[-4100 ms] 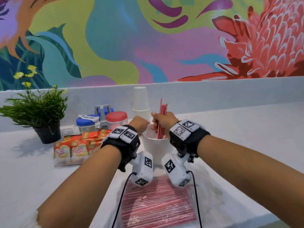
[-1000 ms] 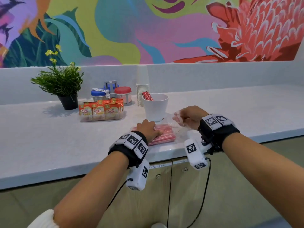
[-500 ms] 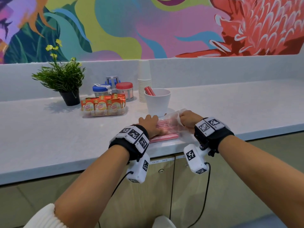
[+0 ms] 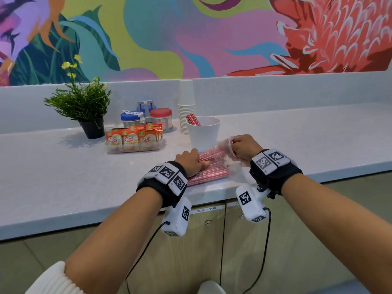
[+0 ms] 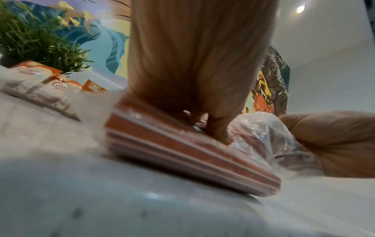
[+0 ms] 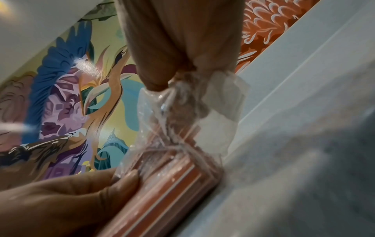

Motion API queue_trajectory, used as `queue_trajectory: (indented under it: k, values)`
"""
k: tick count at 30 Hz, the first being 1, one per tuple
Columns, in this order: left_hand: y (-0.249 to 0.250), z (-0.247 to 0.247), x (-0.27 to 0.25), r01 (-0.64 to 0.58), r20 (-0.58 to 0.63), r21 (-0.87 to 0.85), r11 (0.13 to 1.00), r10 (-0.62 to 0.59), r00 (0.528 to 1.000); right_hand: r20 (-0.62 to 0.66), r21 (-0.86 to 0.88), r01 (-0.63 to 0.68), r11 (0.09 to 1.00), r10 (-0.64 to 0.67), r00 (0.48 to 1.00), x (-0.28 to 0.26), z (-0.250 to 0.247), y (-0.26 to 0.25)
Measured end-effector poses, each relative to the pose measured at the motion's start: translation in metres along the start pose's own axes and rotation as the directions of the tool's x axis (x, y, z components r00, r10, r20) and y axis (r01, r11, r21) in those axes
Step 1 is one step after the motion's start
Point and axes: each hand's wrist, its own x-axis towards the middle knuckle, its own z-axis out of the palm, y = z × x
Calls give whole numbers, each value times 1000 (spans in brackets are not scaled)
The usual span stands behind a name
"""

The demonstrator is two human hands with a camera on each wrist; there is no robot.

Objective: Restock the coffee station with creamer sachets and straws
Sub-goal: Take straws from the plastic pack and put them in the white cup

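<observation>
A clear plastic bag of red straws (image 4: 212,169) lies near the counter's front edge. My left hand (image 4: 191,160) holds it down, fingers curled over the top and thumb (image 5: 219,134) pressing on the straw bag (image 5: 182,152). My right hand (image 4: 244,147) pinches the bunched open end of the bag (image 6: 182,112) and lifts it a little off the counter. Just behind stands a white cup (image 4: 203,134) with a few red straws (image 4: 193,119) leaning in it. Orange creamer sachets (image 4: 133,139) stand in a clear tray to the left.
A stack of paper cups (image 4: 186,107) and lidded jars (image 4: 161,117) stand behind the white cup. A potted plant (image 4: 84,107) sits at the back left. The grey counter (image 4: 297,141) runs wide to the right, with cabinet doors (image 4: 212,240) below its edge.
Four seconds ago my right hand held straws in the cup. Over the last second it has closed in on the bag's open end and gathered the plastic. My left hand stays on the bag.
</observation>
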Motion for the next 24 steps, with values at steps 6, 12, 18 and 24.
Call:
queue_trajectory:
  k: [6, 12, 18, 24]
  values:
    - [1, 4, 3, 22, -8, 26, 999, -21, 1000, -50, 36, -56, 998, 57, 997, 7, -10, 0]
    - [5, 7, 4, 20, -41, 9, 1000, -20, 999, 100, -137, -99, 986, 114, 988, -1, 8, -3]
    - [3, 7, 3, 28, -73, -59, 998, -33, 997, 29, -24, -111, 994, 111, 993, 2, 9, -14]
    - [11, 0, -3, -32, -182, -84, 996, 16, 983, -23, -89, 68, 994, -70, 997, 8, 6, -25]
